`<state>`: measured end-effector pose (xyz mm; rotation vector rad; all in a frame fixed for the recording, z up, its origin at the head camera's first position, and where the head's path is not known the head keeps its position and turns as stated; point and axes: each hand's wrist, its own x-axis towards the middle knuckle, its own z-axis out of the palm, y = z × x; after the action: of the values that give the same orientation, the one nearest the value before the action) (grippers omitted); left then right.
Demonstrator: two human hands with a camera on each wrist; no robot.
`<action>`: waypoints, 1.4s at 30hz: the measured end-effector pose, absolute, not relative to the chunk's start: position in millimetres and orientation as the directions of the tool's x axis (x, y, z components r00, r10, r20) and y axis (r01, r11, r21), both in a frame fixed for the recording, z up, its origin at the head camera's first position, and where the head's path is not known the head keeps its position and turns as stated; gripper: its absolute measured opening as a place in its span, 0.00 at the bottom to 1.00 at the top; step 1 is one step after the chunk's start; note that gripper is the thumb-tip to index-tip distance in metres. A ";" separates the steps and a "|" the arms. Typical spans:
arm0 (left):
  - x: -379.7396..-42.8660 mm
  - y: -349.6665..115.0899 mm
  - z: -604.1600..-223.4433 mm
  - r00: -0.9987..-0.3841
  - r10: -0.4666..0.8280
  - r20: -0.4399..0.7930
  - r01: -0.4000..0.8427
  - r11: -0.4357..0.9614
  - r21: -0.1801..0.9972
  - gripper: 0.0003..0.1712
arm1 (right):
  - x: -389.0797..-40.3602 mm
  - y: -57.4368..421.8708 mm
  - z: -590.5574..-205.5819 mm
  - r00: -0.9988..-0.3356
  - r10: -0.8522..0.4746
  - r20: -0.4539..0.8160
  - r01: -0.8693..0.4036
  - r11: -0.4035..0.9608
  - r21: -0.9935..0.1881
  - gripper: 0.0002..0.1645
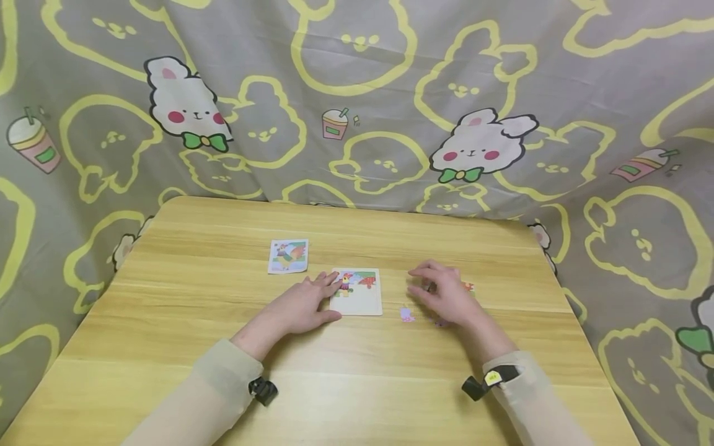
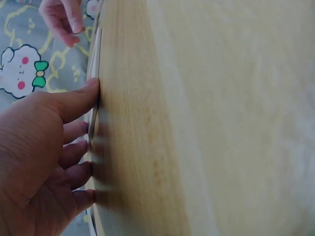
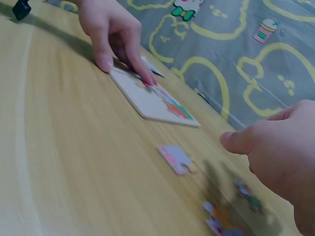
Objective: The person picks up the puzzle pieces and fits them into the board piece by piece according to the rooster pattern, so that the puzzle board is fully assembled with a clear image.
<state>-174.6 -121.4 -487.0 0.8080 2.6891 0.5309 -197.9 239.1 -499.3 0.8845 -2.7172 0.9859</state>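
My left hand [image 1: 301, 303] rests at the left side of a white puzzle board [image 1: 359, 305], its fingertips on the board's upper left and its thumb near the lower left corner. Fitted pieces [image 1: 365, 279] fill the board's upper part with a colourful picture, while bare white shows below. To the right, my right hand [image 1: 443, 294] hovers over loose pieces, thumb and forefinger apart with nothing visible between them. A pale purple piece [image 3: 175, 158] lies between the board and this hand. Beneath the hand are a blue-green piece [image 3: 248, 195] and an orange-purple piece [image 3: 220, 220].
A square picture card [image 1: 288, 256] of a colourful bird lies behind and left of the board. The wooden table [image 1: 357, 384] reaches back to a grey patterned curtain [image 1: 379, 111]. Each wrist wears a black strap [image 1: 491, 379].
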 end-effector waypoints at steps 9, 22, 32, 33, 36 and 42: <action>-174.9 -120.9 -488.0 -0.800 0.580 -0.152 0.478 0.770 0.422 0.44 | -200.5 263.9 -499.5 -0.870 -0.444 0.213 -0.487 0.712 -0.506 0.25; -174.1 -122.7 -486.6 -0.803 0.579 -0.138 0.479 0.766 0.428 0.44 | -202.6 283.2 -507.4 -0.901 -0.414 0.132 -0.421 0.759 -0.497 0.23; -174.3 -121.2 -486.8 -0.801 0.584 -0.133 0.482 0.761 0.435 0.44 | -204.8 285.3 -502.7 -0.900 -0.431 0.067 -0.399 0.750 -0.528 0.15; -174.3 -121.2 -486.5 -0.801 0.582 -0.136 0.480 0.762 0.433 0.44 | -204.6 285.1 -502.0 -0.899 -0.434 0.063 -0.398 0.747 -0.532 0.15; -174.2 -121.5 -485.9 -0.803 0.580 -0.140 0.475 0.762 0.440 0.44 | -204.1 284.5 -502.3 -0.900 -0.431 0.058 -0.389 0.738 -0.551 0.15; -174.2 -122.1 -486.3 -0.805 0.576 -0.143 0.467 0.764 0.445 0.44 | -201.5 286.0 -510.4 -0.895 -0.430 0.117 -0.416 0.711 -0.567 0.16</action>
<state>-174.2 -122.1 -486.3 0.8125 2.6888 0.5737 -201.5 286.0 -510.4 0.7233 -2.9273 0.9618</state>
